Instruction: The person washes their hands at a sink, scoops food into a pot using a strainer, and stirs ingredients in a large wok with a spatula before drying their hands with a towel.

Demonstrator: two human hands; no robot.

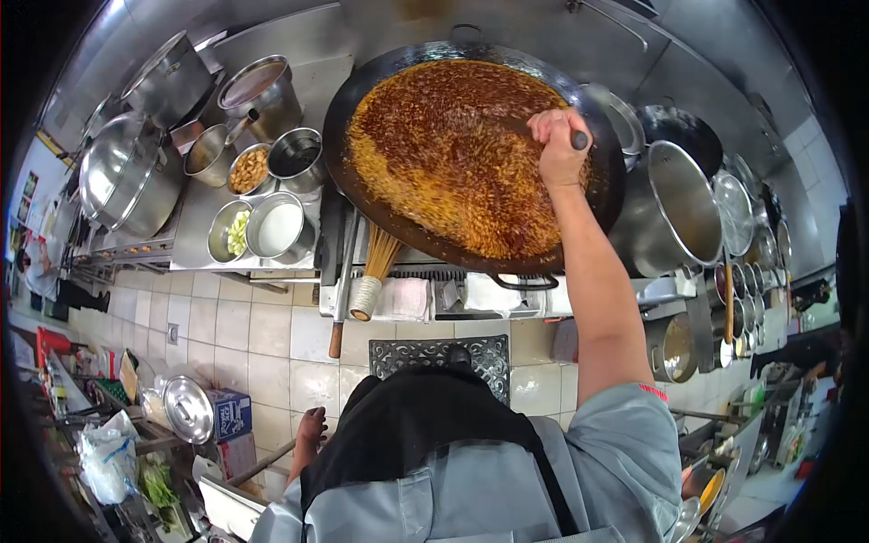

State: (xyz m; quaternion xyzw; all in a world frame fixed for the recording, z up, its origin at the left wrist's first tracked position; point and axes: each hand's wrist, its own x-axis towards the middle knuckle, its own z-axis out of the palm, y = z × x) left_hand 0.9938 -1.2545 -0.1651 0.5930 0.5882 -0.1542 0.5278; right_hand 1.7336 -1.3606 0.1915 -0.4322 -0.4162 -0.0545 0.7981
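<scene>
A very large dark wok [614,195] holds a bubbling red-brown, oily mixture [453,154]. Over its right side my right hand [559,143] is closed round a handle [579,140] with a dark end; the rest of the tool is hidden in the blurred mixture. My left hand [312,423] hangs low at my left side, away from the stove, its fingers curled and too small to read clearly. Left of the wok's front edge lie a bamboo brush [378,258] and a long wooden-handled tool [340,299].
Left of the wok stand bowls of white liquid [275,228], pale green pieces [237,233] and brown chunks [249,169], plus metal pots [262,95]. A deep pot [670,213] and another wok [681,136] are at the right. A patterned mat [489,348] lies below.
</scene>
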